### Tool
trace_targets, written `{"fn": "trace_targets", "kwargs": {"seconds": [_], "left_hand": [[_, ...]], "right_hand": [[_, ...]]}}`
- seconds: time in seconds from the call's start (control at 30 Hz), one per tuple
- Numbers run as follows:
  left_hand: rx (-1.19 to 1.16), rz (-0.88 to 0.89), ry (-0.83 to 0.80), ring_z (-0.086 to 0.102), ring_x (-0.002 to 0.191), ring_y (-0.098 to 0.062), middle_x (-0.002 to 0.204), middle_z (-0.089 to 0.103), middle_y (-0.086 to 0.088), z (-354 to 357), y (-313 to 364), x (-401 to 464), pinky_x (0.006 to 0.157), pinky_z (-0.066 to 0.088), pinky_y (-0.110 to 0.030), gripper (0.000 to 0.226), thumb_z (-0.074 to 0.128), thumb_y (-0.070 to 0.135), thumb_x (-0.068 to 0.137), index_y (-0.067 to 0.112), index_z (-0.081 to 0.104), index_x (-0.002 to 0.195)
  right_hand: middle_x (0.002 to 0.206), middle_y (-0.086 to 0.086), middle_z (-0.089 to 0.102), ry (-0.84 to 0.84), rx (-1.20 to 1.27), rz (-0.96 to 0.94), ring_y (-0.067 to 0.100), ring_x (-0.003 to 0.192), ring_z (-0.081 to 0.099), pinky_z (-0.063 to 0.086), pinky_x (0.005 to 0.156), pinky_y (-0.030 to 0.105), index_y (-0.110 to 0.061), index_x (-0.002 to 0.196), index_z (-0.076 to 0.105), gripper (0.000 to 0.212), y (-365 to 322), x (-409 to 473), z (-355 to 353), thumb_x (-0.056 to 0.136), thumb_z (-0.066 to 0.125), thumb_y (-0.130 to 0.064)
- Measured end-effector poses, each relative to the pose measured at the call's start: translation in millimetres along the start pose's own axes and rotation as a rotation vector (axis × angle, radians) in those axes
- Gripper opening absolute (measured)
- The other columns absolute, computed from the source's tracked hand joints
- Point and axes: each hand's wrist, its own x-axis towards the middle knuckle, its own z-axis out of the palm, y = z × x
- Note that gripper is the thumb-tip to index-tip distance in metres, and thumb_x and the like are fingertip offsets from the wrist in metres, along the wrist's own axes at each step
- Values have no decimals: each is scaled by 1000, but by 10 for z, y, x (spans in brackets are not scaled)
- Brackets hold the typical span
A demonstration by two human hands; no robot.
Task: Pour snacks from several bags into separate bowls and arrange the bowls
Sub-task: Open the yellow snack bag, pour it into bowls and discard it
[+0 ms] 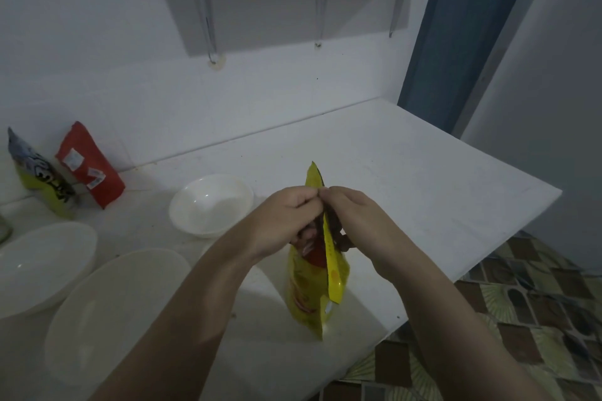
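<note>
Held the yellow foil snack bag (314, 283) upright just right of the nearest white plastic bowl (211, 203); long axis vertical; my left hand (286, 215) and right hand (350, 215) together, pinching its top seam from opposite sides, equally near.

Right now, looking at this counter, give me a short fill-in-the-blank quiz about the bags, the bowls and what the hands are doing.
1. Both hands, the left hand and the right hand, pinch the top of the ____ bag.
2. The number of white bowls on the counter is ____.
3. The red bag leans against the ____.
4. The bowl nearest the wall holds ____.

Missing words: yellow; three; wall; nothing
</note>
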Motion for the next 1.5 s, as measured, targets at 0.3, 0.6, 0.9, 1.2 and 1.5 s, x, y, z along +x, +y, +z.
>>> {"fn": "trace_targets", "kwargs": {"seconds": [0.3, 0.6, 0.9, 1.2, 1.5], "left_hand": [[32, 222, 139, 47, 47, -20, 51, 48, -8, 118, -8, -10, 49, 40, -29, 27, 47, 7, 96, 4, 51, 70], [214, 471, 239, 40, 47, -5, 49, 46, 11, 166, -73, 5, 48, 33, -22, 28, 46, 36, 89, 33, 42, 62], [148, 267, 269, 48, 49, -16, 50, 52, -1, 104, 89, -69, 52, 42, -32, 36, 45, 27, 100, 5, 52, 71], [382, 107, 124, 57, 60, -16, 69, 66, -14, 7, 250, -140, 68, 52, -42, 31, 46, 25, 91, -2, 57, 79], [122, 107, 171, 53, 58, -12, 58, 60, 4, 97, 98, -99, 60, 44, -29, 23, 47, 22, 85, 4, 58, 74]], "right_hand": [[75, 21, 54, -30, -92, -177, 28, 65, 56, 52, 62, 44, 4, 92, 53, 33, -50, -45, -152, 103, 36, -22], [67, 12, 50, 9, -160, -285, 32, 65, 55, 54, 66, 55, -2, 77, 44, 25, -74, -75, -197, 98, 41, -16], [66, -14, 63, 21, -203, -376, 11, 63, 60, 56, 64, 41, -11, 84, 57, 26, -44, -213, -68, 102, 39, -16], [64, -17, 55, 22, -395, -400, 9, 63, 53, 52, 63, 43, -29, 71, 43, 31, -10, -266, -64, 100, 42, -22], [66, 9, 59, 136, -300, -404, 25, 64, 57, 50, 60, 43, -11, 71, 47, 27, 16, -258, -31, 97, 47, -19]]}}
